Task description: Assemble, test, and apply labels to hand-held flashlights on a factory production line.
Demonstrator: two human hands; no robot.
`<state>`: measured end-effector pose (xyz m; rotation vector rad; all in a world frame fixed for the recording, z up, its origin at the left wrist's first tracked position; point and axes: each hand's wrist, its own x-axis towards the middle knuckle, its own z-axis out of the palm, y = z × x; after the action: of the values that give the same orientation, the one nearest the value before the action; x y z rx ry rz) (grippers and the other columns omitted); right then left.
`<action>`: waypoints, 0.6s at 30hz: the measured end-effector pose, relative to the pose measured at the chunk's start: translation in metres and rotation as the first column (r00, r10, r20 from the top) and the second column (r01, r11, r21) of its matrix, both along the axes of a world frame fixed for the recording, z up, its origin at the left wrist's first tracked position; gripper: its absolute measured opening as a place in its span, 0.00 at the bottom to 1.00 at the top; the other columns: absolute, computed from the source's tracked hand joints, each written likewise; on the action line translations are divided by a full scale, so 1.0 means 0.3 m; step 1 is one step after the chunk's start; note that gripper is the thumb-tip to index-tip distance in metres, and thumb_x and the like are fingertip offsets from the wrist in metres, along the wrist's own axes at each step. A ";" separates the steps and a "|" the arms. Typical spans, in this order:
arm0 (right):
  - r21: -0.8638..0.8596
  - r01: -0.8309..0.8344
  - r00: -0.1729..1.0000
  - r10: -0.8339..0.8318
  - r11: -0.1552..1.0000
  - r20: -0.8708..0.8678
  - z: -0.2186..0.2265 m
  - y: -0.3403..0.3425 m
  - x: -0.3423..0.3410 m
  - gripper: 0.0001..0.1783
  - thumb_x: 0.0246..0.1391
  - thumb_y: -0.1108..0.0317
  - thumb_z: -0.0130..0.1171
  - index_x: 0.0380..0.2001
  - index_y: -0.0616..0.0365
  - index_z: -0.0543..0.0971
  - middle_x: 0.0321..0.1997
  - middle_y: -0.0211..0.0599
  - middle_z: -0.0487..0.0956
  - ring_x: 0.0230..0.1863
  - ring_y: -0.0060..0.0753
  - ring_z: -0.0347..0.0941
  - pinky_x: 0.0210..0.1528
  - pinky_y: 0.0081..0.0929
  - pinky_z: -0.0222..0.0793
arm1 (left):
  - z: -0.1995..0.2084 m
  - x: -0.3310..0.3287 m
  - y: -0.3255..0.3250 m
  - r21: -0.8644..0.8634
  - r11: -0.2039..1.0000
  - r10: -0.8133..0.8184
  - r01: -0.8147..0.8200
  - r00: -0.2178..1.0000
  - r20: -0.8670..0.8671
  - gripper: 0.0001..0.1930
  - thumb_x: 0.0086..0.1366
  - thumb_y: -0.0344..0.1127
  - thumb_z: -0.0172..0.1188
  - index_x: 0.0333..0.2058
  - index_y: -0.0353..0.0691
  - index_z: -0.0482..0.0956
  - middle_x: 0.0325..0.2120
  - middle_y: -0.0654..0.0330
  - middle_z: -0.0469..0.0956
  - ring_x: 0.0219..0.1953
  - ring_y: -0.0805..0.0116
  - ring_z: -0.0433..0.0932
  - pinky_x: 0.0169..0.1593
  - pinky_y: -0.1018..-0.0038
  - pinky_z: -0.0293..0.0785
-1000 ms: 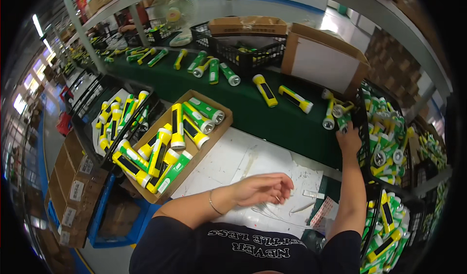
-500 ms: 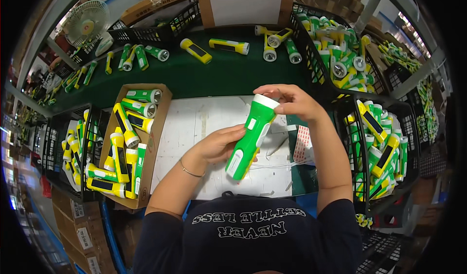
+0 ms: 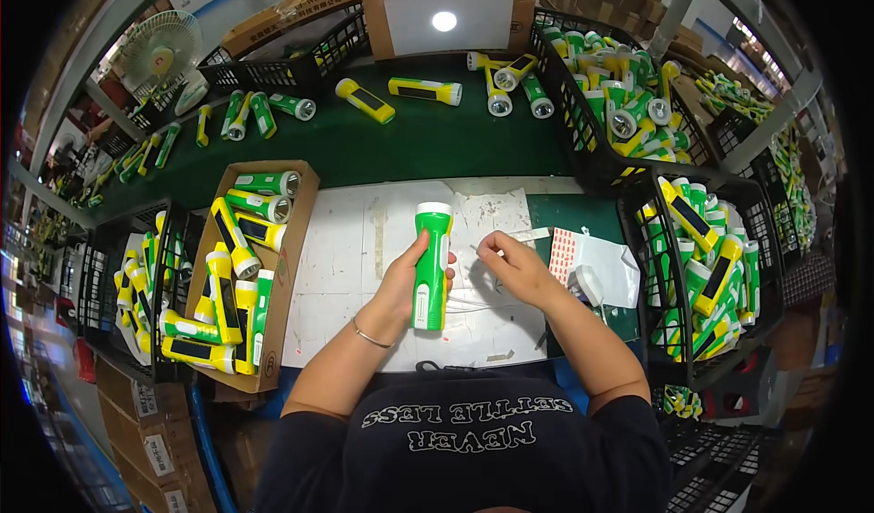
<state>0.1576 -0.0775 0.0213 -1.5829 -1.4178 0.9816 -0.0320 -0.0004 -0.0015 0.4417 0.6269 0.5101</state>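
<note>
My left hand [image 3: 401,285] is wrapped around a green and yellow flashlight [image 3: 433,263] with a white head, held upright over the white work surface [image 3: 341,267]. The head points away from me, and a round bright spot [image 3: 443,21] shows on the white panel [image 3: 410,8] at the back. To the right of the flashlight, apart from it, is my right hand [image 3: 517,267] with thumb and fingers pressed together; whatever is in the pinch is too small to make out. A thin white cord [image 3: 482,307] runs below this hand.
On the left stands a cardboard box [image 3: 311,194] of flashlights beside a black crate [image 3: 91,281]. Black crates full of flashlights [image 3: 719,276] line the right. Several loose flashlights [image 3: 424,91] lie along the green table [image 3: 382,153]. A white plug-like piece [image 3: 590,285] and a red-dotted sheet [image 3: 566,251] lie right of my hand.
My right hand has let go of the flashlight's head and come down toward me. My left hand has turned the flashlight upright. The bright spot has appeared on the white panel.
</note>
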 end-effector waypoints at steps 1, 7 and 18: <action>0.092 -0.035 0.995 0.026 0.995 0.099 -0.002 -0.009 -0.002 0.14 0.55 0.60 0.49 0.34 0.61 0.73 0.29 0.40 0.74 0.32 0.35 0.73 0.34 0.29 0.67 | 0.001 0.005 -0.001 -0.003 1.000 -0.004 0.004 1.000 0.000 0.20 0.65 0.54 0.47 0.42 0.42 0.69 0.30 0.57 0.73 0.27 0.68 0.73 0.28 0.74 0.73; 0.352 -0.113 0.895 -0.058 0.929 0.442 0.051 -0.052 -0.082 0.06 0.53 0.65 0.52 0.29 0.55 0.73 0.28 0.37 0.74 0.27 0.44 0.72 0.27 0.35 0.68 | -0.005 0.022 0.000 0.093 0.993 0.072 -0.068 0.997 -0.040 0.17 0.66 0.48 0.48 0.45 0.41 0.65 0.32 0.56 0.72 0.29 0.68 0.73 0.29 0.73 0.75; 0.477 -0.335 0.706 -0.120 0.813 0.698 0.002 -0.051 -0.161 0.06 0.45 0.67 0.59 0.25 0.52 0.71 0.21 0.32 0.68 0.16 0.33 0.68 0.16 0.29 0.64 | 0.021 0.018 -0.043 0.445 0.896 0.086 -0.006 0.983 -0.160 0.17 0.69 0.45 0.41 0.48 0.39 0.64 0.38 0.57 0.72 0.33 0.74 0.73 0.34 0.77 0.73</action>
<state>0.1094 -0.0929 0.0219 -1.4363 -2.1022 -0.1117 -0.0266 -0.0132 0.0047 0.9151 0.6924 0.6671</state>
